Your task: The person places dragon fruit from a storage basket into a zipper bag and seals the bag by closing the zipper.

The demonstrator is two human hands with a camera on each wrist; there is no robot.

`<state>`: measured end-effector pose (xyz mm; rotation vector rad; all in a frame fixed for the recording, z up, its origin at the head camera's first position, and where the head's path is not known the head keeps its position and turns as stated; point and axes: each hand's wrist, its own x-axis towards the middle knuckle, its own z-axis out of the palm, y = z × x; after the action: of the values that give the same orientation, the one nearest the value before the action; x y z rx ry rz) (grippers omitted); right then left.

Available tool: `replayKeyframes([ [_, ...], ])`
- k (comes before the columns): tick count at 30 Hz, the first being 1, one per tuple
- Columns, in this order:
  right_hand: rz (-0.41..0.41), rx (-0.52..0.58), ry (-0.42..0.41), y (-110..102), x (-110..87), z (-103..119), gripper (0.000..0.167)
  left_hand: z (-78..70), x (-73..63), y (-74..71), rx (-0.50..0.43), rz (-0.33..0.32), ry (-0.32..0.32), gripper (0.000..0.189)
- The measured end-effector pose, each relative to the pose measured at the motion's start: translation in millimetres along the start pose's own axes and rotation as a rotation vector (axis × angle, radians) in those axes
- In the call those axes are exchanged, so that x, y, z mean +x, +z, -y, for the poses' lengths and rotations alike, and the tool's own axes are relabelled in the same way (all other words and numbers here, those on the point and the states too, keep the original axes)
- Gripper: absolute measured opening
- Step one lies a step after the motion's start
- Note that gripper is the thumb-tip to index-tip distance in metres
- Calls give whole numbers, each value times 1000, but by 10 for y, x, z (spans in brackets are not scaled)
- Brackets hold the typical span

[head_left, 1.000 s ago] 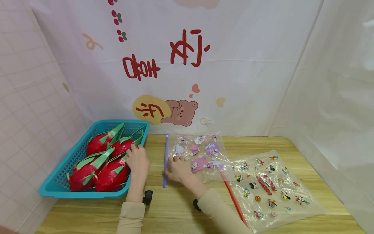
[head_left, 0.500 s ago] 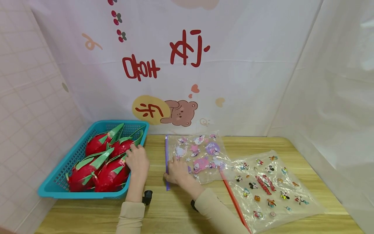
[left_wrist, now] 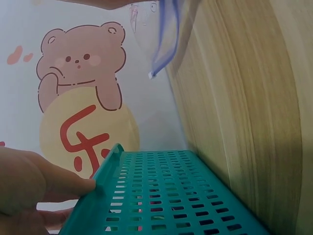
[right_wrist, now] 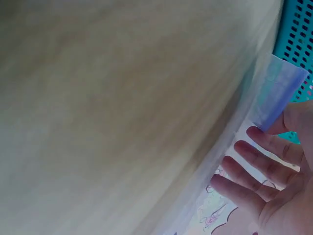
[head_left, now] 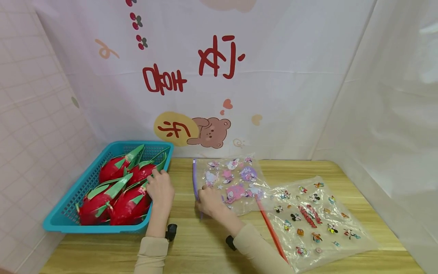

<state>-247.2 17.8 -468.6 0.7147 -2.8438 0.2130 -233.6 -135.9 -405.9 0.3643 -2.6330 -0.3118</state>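
My left hand (head_left: 161,191) grips the right rim of a blue plastic basket (head_left: 99,228). In the left wrist view its thumb lies on the rim of the basket's perforated wall (left_wrist: 166,196). Several red dragon fruits (head_left: 97,205) with green leaf tips sit in the basket. My right hand (head_left: 209,201) pinches the purple edge of a clear printed zip bag (head_left: 236,192), which lies mostly flat at the middle of the table. In the right wrist view, thumb and forefinger hold the purple strip (right_wrist: 281,100), its corner sticking out past them, while the other fingers spread along the bag.
A second clear bag (head_left: 328,228) with cartoon prints and a red zip strip (head_left: 273,234) lies to the right, its corner beside the first bag. The wooden table (head_left: 202,247) meets a printed white sheet (head_left: 280,114) at the back. Pale sheets hang at both sides.
My right hand has closed on the bag's purple edge and moved slightly right; the strip, straight before, now bends toward the hand. My left hand stays on the basket rim.
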Motion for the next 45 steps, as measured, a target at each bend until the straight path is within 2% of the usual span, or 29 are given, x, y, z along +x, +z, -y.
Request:
replayKeyframes([
  [5, 2, 90, 22, -118, -36, -68, 11, 9, -3, 9, 0, -8, 13, 16],
  [16, -135, 200, -76, -525, -170, -265, 10, 29, -34, 45, -10, -78, 54, 12],
  [21, -153, 259, -68, -728, -273, -345, 10, 26, -56, 53, 2, -91, 100, 13],
  [23, -166, 275, -71, -791, -306, -375, 9, 8, -79, 63, 19, -122, 166, 21],
  [24, -175, 285, -73, -814, -316, -390, 8, -12, -92, 68, 26, -143, 218, 26],
  [26, -196, 296, -79, -857, -338, -416, 7, -64, -123, 86, 37, -194, 366, 36],
  [28, -212, 307, -80, -894, -360, -438, 7, -125, -150, 124, 34, -212, 536, 46],
  [30, -220, 305, -72, -928, -380, -454, 7, -183, -173, 158, 7, -199, 690, 47],
  [32, -219, 299, -62, -960, -401, -464, 8, -223, -189, 196, -33, -185, 804, 42],
  [34, -219, 291, -56, -986, -420, -471, 9, -257, -195, 234, -77, -190, 878, 35],
  [38, -247, 265, -64, -1027, -456, -480, 8, -288, -180, 320, -124, -251, 981, 29],
  [45, -297, 216, -97, -1047, -534, -498, 8, -282, -162, 412, -135, -296, 1077, 21],
])
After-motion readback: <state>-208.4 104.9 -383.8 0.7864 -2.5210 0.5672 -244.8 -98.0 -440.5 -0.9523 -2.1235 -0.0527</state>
